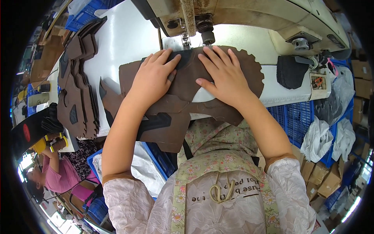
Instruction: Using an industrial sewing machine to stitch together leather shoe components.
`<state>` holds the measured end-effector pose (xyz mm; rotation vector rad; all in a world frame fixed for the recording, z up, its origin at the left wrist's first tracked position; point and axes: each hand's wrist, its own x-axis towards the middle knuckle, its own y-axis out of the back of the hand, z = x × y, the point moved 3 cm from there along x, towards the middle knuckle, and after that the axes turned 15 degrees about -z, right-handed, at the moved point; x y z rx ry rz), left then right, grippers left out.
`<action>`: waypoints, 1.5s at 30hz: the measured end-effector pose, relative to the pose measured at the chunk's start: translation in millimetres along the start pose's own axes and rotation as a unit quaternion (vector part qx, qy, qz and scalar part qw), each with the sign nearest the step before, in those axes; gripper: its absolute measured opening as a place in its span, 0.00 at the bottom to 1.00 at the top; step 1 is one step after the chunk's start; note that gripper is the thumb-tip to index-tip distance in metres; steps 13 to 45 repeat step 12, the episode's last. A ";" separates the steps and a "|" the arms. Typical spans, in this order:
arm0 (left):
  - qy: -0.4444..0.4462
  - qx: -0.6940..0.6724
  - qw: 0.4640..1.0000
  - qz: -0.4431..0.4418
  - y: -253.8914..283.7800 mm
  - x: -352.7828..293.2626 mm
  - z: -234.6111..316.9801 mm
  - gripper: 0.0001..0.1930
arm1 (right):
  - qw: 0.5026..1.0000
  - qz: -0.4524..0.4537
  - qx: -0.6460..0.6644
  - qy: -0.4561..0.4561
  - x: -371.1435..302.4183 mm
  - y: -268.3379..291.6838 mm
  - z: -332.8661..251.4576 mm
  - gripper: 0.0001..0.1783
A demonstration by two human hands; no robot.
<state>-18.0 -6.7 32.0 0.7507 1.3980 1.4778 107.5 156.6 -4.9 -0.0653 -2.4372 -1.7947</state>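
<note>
A brown leather-like panel point(185, 85) with scalloped right edge lies on the white sewing machine bed, its upper edge close to the presser foot point(186, 41). A dark patch point(181, 59) sits on its upper part. My left hand point(152, 76) rests on the panel's left half, fingers stretched forward, with a small greyish thing beside its thumb that I cannot make out. Spread flat, my right hand point(226, 76) presses on the right half. Toward me, further brown parts point(165, 136) hang over the table edge, one bearing a black patch point(156, 121).
The sewing machine's arm point(265, 15) spans the top. Stacked brown cut pieces point(80, 93) lie at the left. A black pad point(291, 72) is at the right, above blue crates point(298, 119) and plastic bags point(317, 140). Another person in pink point(58, 171) works at far left.
</note>
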 end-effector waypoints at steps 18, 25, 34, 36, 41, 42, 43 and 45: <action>0.014 0.018 1.000 -0.008 -1.6 3.3 3.1 0.23 | 1.000 -0.001 -0.001 0.003 -0.1 -1.9 1.9 0.34; 0.014 0.018 1.000 -0.008 -1.6 3.3 3.1 0.23 | 1.000 -0.001 -0.001 0.003 -0.1 -1.9 1.9 0.34; 0.014 0.018 1.000 -0.008 -1.6 3.3 3.1 0.23 | 1.000 -0.001 -0.001 0.003 -0.1 -1.9 1.9 0.34; 0.014 0.018 1.000 -0.008 -1.6 3.3 3.1 0.23 | 1.000 -0.001 -0.001 0.003 -0.1 -1.9 1.9 0.34; 0.014 0.018 1.000 -0.008 -1.6 3.3 3.1 0.23 | 1.000 -0.001 -0.001 0.003 -0.1 -1.9 1.9 0.34; 0.014 0.018 1.000 -0.008 -1.6 3.3 3.1 0.23 | 1.000 -0.001 -0.001 0.003 -0.1 -1.9 1.9 0.34; 0.014 0.018 1.000 -0.008 -1.6 3.3 3.1 0.23 | 1.000 -0.001 -0.001 0.003 -0.1 -1.9 1.9 0.34; 0.014 0.018 1.000 -0.008 -1.6 3.3 3.1 0.23 | 1.000 -0.001 -0.001 0.003 -0.1 -1.9 1.9 0.34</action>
